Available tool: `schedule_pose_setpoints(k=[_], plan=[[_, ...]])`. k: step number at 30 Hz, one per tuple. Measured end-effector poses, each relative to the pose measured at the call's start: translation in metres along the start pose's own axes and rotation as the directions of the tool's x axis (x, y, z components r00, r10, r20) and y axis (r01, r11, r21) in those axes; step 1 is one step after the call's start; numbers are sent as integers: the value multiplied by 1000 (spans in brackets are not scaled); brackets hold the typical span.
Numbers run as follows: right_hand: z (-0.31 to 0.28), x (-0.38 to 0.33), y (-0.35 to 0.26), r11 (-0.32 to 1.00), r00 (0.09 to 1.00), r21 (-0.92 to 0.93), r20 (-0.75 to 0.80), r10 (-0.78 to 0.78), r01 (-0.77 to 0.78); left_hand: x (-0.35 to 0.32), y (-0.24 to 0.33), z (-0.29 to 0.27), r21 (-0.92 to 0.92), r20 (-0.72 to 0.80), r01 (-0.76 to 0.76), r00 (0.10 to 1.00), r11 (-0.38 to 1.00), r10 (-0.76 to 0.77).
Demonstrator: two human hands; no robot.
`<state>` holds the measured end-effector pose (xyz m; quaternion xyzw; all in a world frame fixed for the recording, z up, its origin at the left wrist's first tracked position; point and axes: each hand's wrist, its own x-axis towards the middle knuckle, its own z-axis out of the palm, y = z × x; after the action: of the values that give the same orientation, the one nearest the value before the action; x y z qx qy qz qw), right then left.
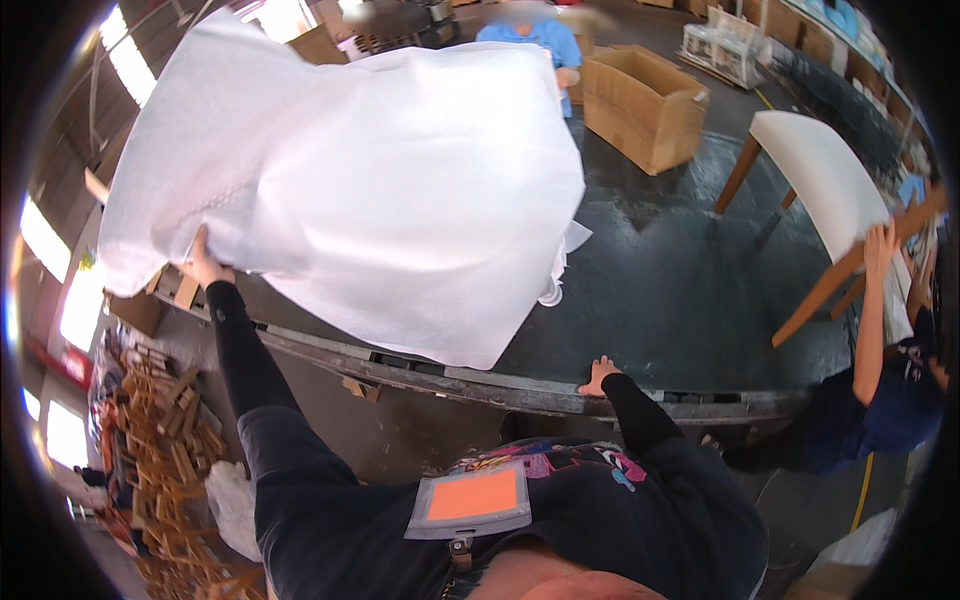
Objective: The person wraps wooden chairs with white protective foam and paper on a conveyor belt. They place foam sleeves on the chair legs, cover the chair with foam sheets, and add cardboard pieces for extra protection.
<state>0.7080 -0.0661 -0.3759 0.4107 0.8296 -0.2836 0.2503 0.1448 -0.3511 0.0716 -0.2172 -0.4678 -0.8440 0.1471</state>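
Note:
A big white fabric sheet (420, 190) billows over the left and middle of the dark-topped table (650, 290). Far out to the left, my left hand (207, 262) is closed on its near edge, thumb uppermost and the other fingers partly hidden by the cloth. Small white pieces (553, 285) poke out from under the sheet's right side; their kind is unclear. My right hand (600, 377) rests on the table's near edge with its fingers apart, holding nothing. Whatever lies beneath the sheet is hidden.
An open cardboard box (645, 110) stands on the table's far side, near a person in blue (545, 40). To the right, another person's hand (878, 245) grips a white-seated wooden chair (825, 170) on the table. Wooden chair frames (165, 450) are heaped at left.

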Motion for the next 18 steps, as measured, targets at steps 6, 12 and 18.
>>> schedule_pose_setpoints(k=[6, 12, 18], plan=[[-1, -3, 11, 997, 997, 19, 26, 76, -77, -25, -17, 16, 61, -98, 128, 988, 990, -122], [2, -2, 5, 997, 997, 36, 23, 70, -71, -25, 0, 12, 72, -81, 134, 988, 988, -128], [2, -3, 3, 994, 994, 42, 28, 101, -102, -30, 0, 20, 95, -117, 122, 987, 988, -110]])
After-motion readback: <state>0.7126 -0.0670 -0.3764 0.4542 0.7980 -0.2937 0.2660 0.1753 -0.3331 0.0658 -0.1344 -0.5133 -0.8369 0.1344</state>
